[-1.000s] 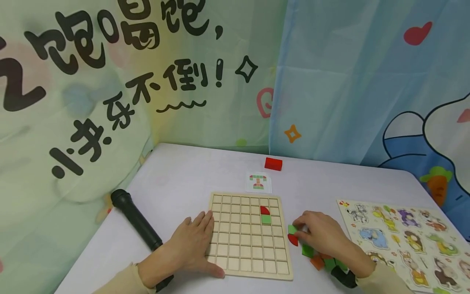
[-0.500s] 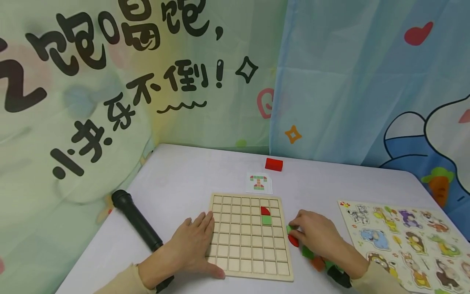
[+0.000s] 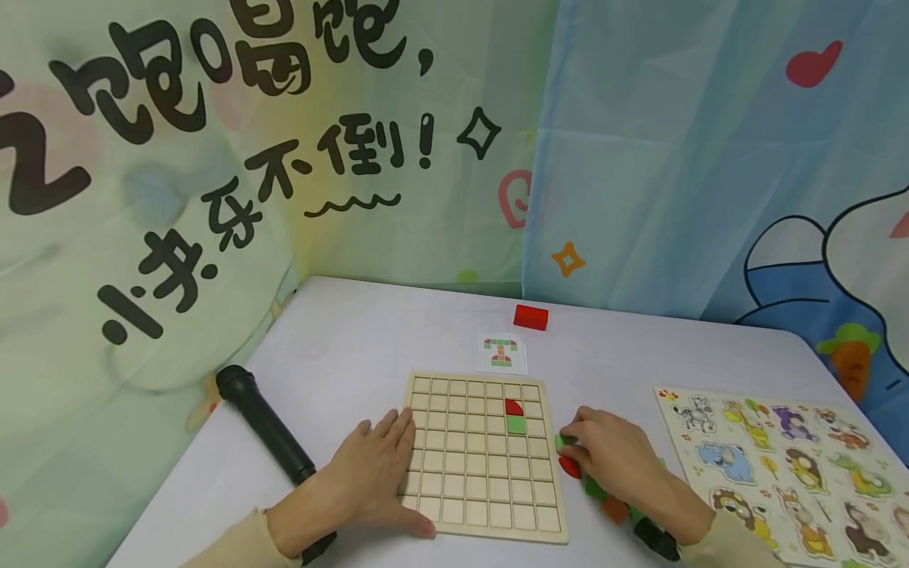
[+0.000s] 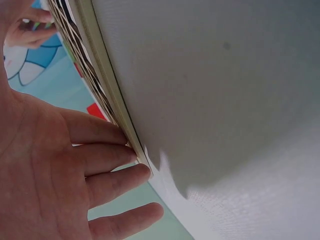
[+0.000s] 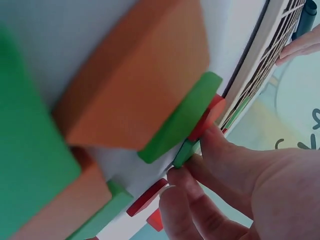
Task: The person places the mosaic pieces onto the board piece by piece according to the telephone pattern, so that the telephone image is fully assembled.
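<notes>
A wooden grid board (image 3: 465,473) lies on the table, with a red quarter-round tile (image 3: 514,408) and a green square tile (image 3: 515,425) in its upper right cells. My left hand (image 3: 372,469) rests along the board's left edge, fingers extended, thumb by the lower left corner. Just off the right edge, my right hand (image 3: 614,454) pinches another green tile (image 5: 185,152) between thumb and fingers; in the head view its outer end (image 3: 561,442) shows. Beside the thumb lies a red curved tile (image 3: 570,467). Several green and orange tiles sit under the palm, partly hidden.
Behind the board lie a small pattern card (image 3: 501,353) and a red block (image 3: 531,317). A black microphone (image 3: 266,426) lies at the left, running under my left forearm. An animal puzzle board (image 3: 763,465) is to the right. Printed curtains (image 3: 440,244) hang behind the table.
My right hand has shifted slightly left toward the board, the green tile moving with it, and then stays almost still. My left hand has kept its place.
</notes>
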Tool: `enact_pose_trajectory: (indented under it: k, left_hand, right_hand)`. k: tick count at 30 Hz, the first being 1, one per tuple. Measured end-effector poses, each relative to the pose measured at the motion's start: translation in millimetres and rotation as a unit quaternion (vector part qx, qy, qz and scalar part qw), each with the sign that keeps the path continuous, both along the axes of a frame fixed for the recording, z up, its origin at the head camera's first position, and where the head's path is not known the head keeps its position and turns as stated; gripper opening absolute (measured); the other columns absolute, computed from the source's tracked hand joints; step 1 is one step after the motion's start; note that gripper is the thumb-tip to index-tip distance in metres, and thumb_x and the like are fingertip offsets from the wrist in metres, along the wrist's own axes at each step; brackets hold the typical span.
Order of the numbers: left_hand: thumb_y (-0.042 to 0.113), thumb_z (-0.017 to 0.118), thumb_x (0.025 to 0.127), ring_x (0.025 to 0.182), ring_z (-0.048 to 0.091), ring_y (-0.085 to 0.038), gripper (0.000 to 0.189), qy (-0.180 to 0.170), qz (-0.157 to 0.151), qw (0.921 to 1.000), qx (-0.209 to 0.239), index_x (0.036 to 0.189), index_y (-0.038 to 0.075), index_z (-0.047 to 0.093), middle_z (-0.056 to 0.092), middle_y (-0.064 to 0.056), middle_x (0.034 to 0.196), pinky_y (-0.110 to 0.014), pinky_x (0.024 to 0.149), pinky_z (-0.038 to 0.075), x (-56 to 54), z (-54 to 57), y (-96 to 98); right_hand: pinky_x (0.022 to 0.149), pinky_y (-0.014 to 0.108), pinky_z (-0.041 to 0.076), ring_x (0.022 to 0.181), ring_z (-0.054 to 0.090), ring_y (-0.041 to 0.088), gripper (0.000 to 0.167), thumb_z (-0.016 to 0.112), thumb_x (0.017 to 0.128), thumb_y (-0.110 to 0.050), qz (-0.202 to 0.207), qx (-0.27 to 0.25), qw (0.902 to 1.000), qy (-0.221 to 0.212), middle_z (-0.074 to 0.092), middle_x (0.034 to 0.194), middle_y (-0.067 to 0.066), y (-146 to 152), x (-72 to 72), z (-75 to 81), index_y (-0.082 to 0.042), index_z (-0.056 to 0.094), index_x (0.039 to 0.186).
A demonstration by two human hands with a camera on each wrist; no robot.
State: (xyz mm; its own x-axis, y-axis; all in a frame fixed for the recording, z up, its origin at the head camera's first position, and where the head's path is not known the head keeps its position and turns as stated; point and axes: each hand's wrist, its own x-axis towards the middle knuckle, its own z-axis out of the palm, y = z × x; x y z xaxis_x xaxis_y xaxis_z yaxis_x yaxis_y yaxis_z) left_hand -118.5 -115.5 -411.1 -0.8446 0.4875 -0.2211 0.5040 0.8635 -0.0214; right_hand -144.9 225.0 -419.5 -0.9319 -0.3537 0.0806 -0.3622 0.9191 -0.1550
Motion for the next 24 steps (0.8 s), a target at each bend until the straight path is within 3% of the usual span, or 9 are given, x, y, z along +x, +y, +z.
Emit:
enact_pose_trajectory:
  k: [11, 24]
  left_hand:
    - [0.099, 0.056, 0.063, 0.153, 0.038, -0.032, 0.138, 0.000, 0.001, 1.0000, 0.002, 0.157, 0.000, 0.037, 0.032, -0.017, 0.167, -0.053, 0.113, 0.044, -0.7, -0.3, -2.2]
    - [0.100, 0.055, 0.064, 0.153, 0.038, -0.033, 0.138, 0.004, -0.007, 1.0000, 0.002, 0.157, 0.000, 0.037, 0.033, -0.018, 0.167, -0.054, 0.113, 0.043, -1.3, -1.4, -2.3]
  right_hand:
    - [0.057, 0.020, 0.041, 0.068, 0.049, 0.003, 0.022, 0.084, 0.084, -0.024, 0.009, -0.007, 0.9997, 0.022, 0.066, 0.086, -0.006, -1.7, -6.9, 12.0, -0.013, 0.081, 0.103]
    - [0.056, 0.020, 0.042, 0.072, 0.056, 0.009, 0.016, 0.083, 0.085, -0.024, 0.064, -0.028, 0.9966, 0.044, 0.065, 0.086, -0.004, -55.3, -34.2, 12.2, -0.015, 0.081, 0.098]
